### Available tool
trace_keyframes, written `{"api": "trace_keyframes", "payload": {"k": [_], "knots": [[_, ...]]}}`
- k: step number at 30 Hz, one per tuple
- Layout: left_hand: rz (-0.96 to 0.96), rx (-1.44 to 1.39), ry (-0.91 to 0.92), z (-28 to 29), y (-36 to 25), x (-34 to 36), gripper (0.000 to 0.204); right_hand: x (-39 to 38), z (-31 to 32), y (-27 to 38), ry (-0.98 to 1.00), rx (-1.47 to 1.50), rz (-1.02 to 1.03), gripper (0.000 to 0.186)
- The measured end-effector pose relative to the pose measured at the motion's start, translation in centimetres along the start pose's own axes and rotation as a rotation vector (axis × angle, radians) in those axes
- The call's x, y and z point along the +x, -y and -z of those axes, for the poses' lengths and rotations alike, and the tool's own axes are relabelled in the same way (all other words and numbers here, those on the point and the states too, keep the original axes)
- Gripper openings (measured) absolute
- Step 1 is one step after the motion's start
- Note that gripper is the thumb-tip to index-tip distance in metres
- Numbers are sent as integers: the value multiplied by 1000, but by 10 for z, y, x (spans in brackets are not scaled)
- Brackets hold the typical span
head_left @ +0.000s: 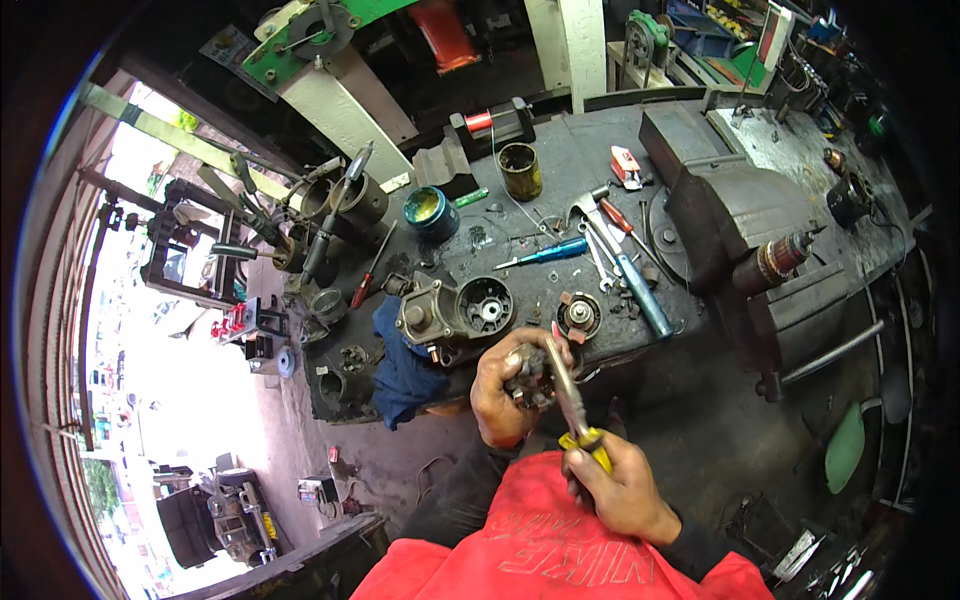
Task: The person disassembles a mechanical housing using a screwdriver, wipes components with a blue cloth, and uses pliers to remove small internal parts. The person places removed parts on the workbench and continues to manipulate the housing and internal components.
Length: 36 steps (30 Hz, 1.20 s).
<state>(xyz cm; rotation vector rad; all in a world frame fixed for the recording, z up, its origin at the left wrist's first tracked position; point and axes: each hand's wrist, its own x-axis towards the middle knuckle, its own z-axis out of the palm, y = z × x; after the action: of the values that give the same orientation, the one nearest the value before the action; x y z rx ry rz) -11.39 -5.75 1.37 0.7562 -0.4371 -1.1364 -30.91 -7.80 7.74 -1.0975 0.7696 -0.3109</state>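
In front of my chest my left hand (497,400) is closed around a small dark, greasy metal part (528,382) of uneven shape, whose kind I cannot make out. My right hand (622,492) grips a screwdriver (584,438) by its yellow handle. Its long metal shaft points up and away, passing across the held part; whether the tip touches it is hard to tell. Just beyond my hands, on the bench, lie a round metal motor part (579,315) with reddish-brown pieces and a cast metal housing (432,312) with an open round bore.
A blue cloth (408,375) drapes over the front edge of the dark bench (480,240). Behind it lie a blue screwdriver (545,252), a hammer (640,290), spanners and a red screwdriver (368,275). Cans stand farther back. A big vise (735,210) occupies the right, with an armature (775,262) on it.
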Motion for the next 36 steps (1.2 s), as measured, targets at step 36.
{"api": "trace_keyframes", "payload": {"k": [36], "knots": [[-140,243,345,2,-23,20,57,2,41,-25,856,1159,-502,24]]}}
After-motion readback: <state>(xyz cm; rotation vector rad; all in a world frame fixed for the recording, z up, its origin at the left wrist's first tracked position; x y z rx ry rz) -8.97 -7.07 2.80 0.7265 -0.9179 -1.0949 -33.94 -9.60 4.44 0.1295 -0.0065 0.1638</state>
